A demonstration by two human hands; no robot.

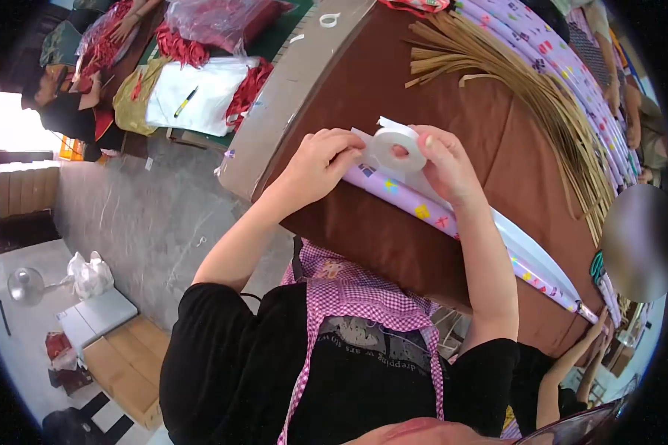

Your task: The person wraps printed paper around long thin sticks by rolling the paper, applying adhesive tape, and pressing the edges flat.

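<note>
My right hand (449,163) grips a white tape roll (384,148), thumb and fingers at its right side. A short white end sticks up from the roll's top. My left hand (319,163) has its fingers curled in a pinch just left of the tape. Its fingertips are by the end of a long lilac patterned roll of sheet (401,196); what exactly they pinch is hidden. This roll lies along the near edge of the brown table (349,230) and runs right, its white inner side (531,241) partly showing.
Thin tan strips (549,104) lie in a bundle across the table, with more lilac rolls (527,33) behind. Another tape roll (329,20) sits near the table's left end. A white stack (193,100) holds a yellow pen (185,101). Co-workers are at left and right.
</note>
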